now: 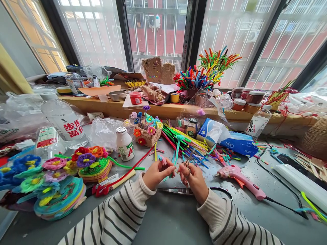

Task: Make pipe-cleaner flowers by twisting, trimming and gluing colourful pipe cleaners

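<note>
Striped sleeves [114, 214] reach over the grey bench [176, 226], nearer than the flower basket [148, 139]. To the basket's near right, the left hand [158, 174] has its fingers pinched on a turquoise pipe-cleaner stem [177, 151], which rises to a tufted top. Just beside it, the right hand [195, 178] has its fingers curled around small scissors [189, 159], blades up. Larger scissors [176, 191] lie below both hands, nearer than the basket. Loose pipe cleaners [173, 134] spread right of the basket; a pink glue gun [242, 178] lies farther right; a white bottle [125, 143] stands to its left.
</note>
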`<control>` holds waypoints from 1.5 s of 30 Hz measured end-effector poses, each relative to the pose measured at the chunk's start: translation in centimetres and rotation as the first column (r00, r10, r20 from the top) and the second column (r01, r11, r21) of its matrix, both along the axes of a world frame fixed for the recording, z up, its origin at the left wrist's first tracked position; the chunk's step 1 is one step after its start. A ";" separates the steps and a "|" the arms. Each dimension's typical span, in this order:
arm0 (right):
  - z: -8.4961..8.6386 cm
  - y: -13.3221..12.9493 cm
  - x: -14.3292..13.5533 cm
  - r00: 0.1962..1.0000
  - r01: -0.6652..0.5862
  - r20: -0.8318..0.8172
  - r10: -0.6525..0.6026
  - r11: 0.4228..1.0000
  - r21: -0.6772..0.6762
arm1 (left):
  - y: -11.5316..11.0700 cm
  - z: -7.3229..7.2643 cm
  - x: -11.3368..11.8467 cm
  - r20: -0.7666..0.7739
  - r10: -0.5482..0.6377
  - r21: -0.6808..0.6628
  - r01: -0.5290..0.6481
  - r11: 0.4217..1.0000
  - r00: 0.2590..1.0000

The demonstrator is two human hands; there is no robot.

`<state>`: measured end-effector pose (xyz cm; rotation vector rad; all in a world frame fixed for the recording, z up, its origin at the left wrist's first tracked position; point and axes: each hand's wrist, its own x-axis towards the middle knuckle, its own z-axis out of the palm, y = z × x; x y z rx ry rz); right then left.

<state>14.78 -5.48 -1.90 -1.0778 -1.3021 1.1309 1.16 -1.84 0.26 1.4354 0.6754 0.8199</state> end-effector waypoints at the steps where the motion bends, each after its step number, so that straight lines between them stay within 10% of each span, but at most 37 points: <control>1: -0.1 0.0 0.0 1.000 -0.031 -0.006 0.031 0.999 -0.016 | 0.0 0.0 0.0 0.003 0.019 0.010 -0.019 1.000 1.000; 10: -0.4 -0.3 -0.1 0.947 -0.283 0.144 0.288 0.958 -0.051 | 0.2 0.2 -0.2 0.028 0.077 0.036 -0.078 0.996 0.997; 25: 0.3 -0.4 -0.2 0.888 -0.223 0.408 0.215 0.974 -0.027 | 0.0 0.4 -0.3 0.015 0.048 0.060 -0.048 0.997 0.999; 45: 0.0 -0.2 -0.1 0.953 -0.114 0.279 0.114 0.993 -0.017 | 0.3 0.7 -0.4 0.041 0.116 0.105 -0.120 0.987 0.992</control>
